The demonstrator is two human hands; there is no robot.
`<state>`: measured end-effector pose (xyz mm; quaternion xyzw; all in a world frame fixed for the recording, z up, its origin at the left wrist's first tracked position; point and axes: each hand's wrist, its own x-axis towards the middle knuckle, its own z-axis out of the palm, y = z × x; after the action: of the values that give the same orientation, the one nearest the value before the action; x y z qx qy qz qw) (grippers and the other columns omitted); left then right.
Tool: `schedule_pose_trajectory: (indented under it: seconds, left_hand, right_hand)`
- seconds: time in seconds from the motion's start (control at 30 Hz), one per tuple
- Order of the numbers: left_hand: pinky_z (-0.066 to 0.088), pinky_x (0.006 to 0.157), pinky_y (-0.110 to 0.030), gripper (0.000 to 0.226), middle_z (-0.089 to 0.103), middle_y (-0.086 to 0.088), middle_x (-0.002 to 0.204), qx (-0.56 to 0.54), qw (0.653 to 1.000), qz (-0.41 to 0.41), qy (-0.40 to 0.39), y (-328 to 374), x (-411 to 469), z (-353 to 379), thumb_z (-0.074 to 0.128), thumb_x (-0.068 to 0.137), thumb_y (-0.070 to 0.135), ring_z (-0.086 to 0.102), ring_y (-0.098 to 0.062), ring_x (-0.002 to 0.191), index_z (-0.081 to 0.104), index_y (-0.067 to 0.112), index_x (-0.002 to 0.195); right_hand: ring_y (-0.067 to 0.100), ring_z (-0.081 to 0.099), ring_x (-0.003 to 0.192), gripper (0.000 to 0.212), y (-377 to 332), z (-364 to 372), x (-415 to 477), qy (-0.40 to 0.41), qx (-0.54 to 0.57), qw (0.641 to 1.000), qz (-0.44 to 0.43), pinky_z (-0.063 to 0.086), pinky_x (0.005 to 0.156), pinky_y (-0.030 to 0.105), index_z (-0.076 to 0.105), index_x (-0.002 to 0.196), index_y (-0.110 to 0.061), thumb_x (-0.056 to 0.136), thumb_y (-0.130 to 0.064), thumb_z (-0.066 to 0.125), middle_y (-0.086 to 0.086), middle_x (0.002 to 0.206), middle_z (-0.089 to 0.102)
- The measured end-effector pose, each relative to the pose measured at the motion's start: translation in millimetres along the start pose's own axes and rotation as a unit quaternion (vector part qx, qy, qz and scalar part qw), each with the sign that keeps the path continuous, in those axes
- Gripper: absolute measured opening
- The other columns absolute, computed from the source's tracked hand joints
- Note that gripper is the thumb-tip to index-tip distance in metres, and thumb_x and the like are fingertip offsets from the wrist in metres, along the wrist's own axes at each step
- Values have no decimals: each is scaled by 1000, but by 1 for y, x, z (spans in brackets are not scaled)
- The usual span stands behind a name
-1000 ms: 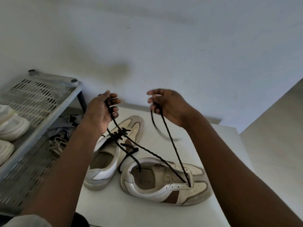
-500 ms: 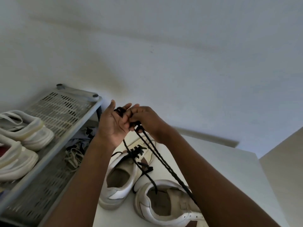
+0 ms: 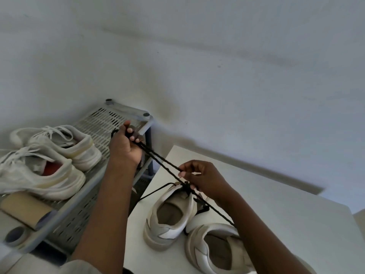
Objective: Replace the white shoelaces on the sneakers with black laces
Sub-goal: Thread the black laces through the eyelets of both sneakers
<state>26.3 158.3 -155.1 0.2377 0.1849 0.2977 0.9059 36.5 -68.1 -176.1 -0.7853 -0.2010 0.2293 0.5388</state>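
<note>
Head view: left hand (image 3: 124,149) gripped lace (image 3: 160,159) ends; right hand (image 3: 205,179), at 4 o'clock, pinched both strands. Lace seemed limp, best held near tips.

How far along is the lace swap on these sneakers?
Done: the far sneaker already looks laced in black. In hand: the left hand grips the ends of a second lace, and the right hand pinches its strands. Left: probably threading it up the near sneaker, whose eyelets are hidden under the arm.

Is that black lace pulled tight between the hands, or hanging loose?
Pulled tight. The black lace runs in straight lines from the left hand, which grips it, past the pinching right hand, toward the near sneaker.
</note>
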Motion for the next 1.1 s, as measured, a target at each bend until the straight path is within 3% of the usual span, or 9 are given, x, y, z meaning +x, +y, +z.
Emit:
schedule_pose_trajectory:
  seconds: [0.17,0.27,0.4,0.67,0.87,0.97,1.03,1.1]
  left_hand:
    - [29,37,-16,27,45,9,46,12,1000,17,5,5,5,-10,31,102,14,33,-4,34,51,14,83]
    - [43,51,-18,33,62,3,59,27,1000,-5,-14,-2,0,-9,31,102,24,54,-9,48,58,12,87]
    - [50,72,-29,39,73,0,78,84,993,-41,-73,-8,-2,-10,29,101,36,69,-13,72,60,13,93]
    - [46,89,-39,48,73,-6,87,136,986,-71,-59,-17,-6,-13,25,102,44,67,-20,87,60,13,94]
    - [36,106,-46,47,63,-14,107,162,979,-110,-65,-21,-11,-7,22,103,40,54,-29,114,58,9,100]
    - [47,94,-39,39,66,-8,84,174,975,-108,-87,-23,-9,-9,27,103,30,65,-22,89,58,8,92]
    - [56,72,-28,30,66,-5,69,160,979,-98,-83,-22,-7,-8,35,102,18,65,-16,68,58,5,89]
    - [52,55,-20,20,63,-5,66,159,982,-78,-64,-24,-6,-8,39,99,3,61,-12,57,56,4,89]
  right_hand:
    - [4,49,45,9,-8,5,4,11,-24,1000,-5,39,49,13,73,94,-13,86,-12,69,-7,72,67]
    - [2,52,43,7,-16,14,8,57,-33,997,-28,38,46,8,74,91,-14,86,-13,69,-11,70,66]
    - [3,55,46,8,-29,20,23,129,12,990,-57,40,51,16,74,89,-16,87,-13,67,-4,76,70]
    - [6,59,53,9,-67,19,55,158,79,982,-69,45,57,19,75,88,-16,84,-10,70,2,79,74]
    - [6,60,59,11,-73,28,74,138,86,984,-78,44,58,18,75,83,-20,83,-10,71,1,79,75]
    - [7,62,65,11,-72,32,78,110,80,988,-72,43,60,18,74,84,-21,82,-11,71,2,83,75]
    - [8,64,70,10,-69,31,80,96,69,991,-62,43,62,18,75,89,-17,81,-11,72,2,85,75]
    - [8,64,75,13,-63,23,76,77,53,994,-57,43,64,17,75,95,-15,83,-12,72,0,87,74]
